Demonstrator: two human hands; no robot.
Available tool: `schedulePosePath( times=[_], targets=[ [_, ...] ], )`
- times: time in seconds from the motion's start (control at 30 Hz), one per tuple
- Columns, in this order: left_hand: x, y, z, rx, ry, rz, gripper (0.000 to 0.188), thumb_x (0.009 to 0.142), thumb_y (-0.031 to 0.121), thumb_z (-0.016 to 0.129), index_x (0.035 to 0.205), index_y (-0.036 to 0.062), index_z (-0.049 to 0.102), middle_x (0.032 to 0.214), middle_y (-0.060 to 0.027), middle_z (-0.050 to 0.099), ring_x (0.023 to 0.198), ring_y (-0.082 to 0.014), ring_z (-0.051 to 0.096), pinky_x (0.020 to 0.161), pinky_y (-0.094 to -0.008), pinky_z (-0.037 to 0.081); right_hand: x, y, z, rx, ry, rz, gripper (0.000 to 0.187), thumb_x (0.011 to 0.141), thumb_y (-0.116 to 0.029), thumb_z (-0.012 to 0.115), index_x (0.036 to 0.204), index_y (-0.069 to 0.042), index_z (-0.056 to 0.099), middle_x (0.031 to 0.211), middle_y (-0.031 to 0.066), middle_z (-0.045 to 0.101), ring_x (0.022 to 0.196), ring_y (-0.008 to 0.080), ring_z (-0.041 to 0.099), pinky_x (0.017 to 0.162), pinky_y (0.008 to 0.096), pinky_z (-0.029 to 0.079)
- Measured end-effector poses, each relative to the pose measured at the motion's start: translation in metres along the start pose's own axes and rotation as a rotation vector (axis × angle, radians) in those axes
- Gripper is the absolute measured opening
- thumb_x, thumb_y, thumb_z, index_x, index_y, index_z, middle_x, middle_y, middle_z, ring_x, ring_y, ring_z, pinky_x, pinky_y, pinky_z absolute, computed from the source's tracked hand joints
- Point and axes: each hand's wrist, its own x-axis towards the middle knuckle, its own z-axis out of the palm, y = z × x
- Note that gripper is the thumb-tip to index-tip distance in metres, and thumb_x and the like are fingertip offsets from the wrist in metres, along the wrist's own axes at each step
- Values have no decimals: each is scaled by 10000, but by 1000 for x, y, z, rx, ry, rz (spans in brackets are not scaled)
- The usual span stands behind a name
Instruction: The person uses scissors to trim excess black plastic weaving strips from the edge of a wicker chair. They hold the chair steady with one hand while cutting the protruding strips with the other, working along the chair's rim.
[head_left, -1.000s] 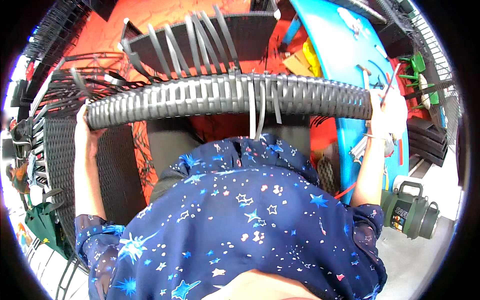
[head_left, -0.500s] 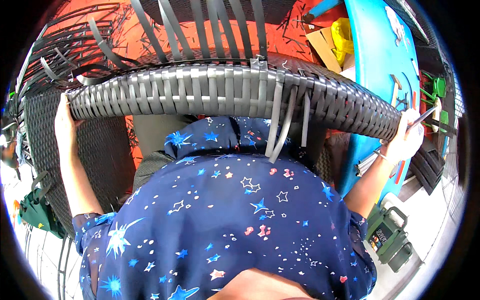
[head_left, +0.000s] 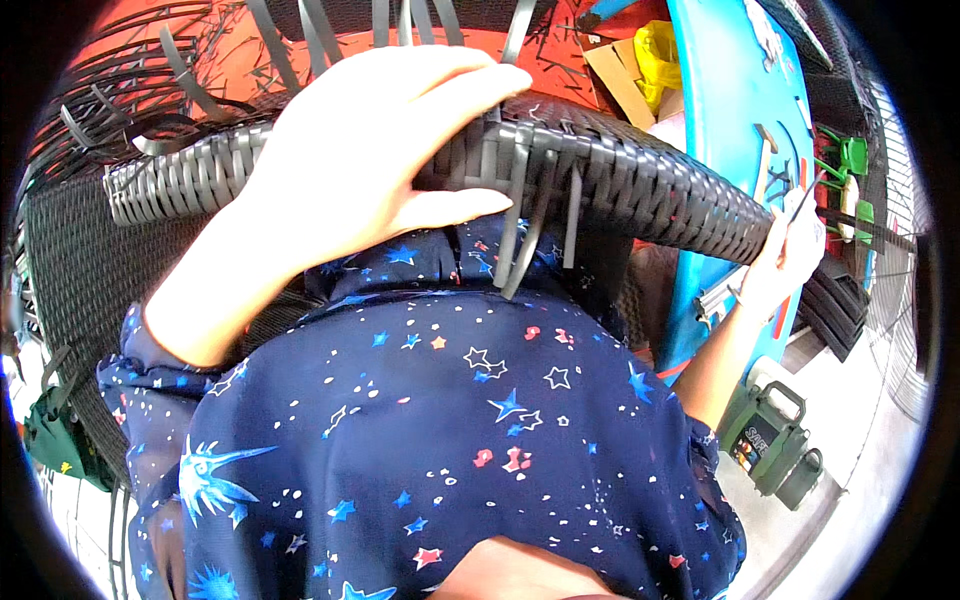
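The woven rail point(head_left: 640, 185), a thick tube of dark grey plastic wicker, runs across the view just above the person's lap, from upper left down to the right. Most of its length looks wrapped tight; near the middle 3 or so loose strip ends point(head_left: 535, 235) hang down untucked, and more unwoven strips point(head_left: 300, 40) stand up behind it, so I judge the weaving well along but not finished.

The left hand point(head_left: 370, 150) lies flat on top of the rail, fingers point(head_left: 470, 75) spread wide over the weave, thumb pressed on the near side just beside the loose ends. The right hand point(head_left: 790, 255) is at the rail's far right end, closed around a thin tool point(head_left: 808, 195); whether it also grips the rail I cannot tell.

A blue board point(head_left: 730, 110) stands right against that right end, leaving little room there. To the left, a woven side panel point(head_left: 70, 260) sits close. A green canister point(head_left: 765, 435) stands on the pale floor point(head_left: 860, 450) at lower right, where there is more open space.
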Motion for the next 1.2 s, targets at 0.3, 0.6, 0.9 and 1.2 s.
schedulePosePath(
  times=[0.3, 0.6, 0.9, 1.2],
  targets=[
    [-27, 6, 17, 3, 40, -28, 731, 715, 440, 865, 1353, 153, 653, 1396, -112, 607, 1256, -337, 590, 1073, -459, 473, 30, -155, -80, 608, -526, 151, 410, 934, 26, 618, 1343, -2, 639, 1286, 156, 652, 1031, 233, 660, 889, 347, 534],
    [-7, 3, 20, 193, -46, -42, 918, 541, 153, 906, 1403, 192, 593, 1476, -27, 554, 1356, -275, 531, 1116, -457, 447, 60, -194, -79, 583, -879, -72, 444, 884, 40, 652, 1319, -48, 664, 1041, 138, 653, 826, 305, 685, 717, 352, 548],
    [14, 2, 33, 52, 93, -31, 862, 551, 125, 901, 1365, 189, 626, 1316, -33, 649, 1189, -300, 612, 1027, -430, 499, 80, -192, -91, 444, -894, -48, 414, 926, 19, 617, 1335, -38, 656, 971, 143, 619, 799, 308, 665, 721, 361, 536],
    [34, -5, 44, 61, 91, -8, 805, 615, 100, 861, 1375, 191, 612, 1257, -24, 650, 1114, -294, 617, 984, -420, 502, 112, -147, -71, 818, -1108, 420, 381, 1002, -72, 583, 1366, 32, 619, 933, 41, 600, 607, 70, 470, 538, 225, 372]
  ],
)
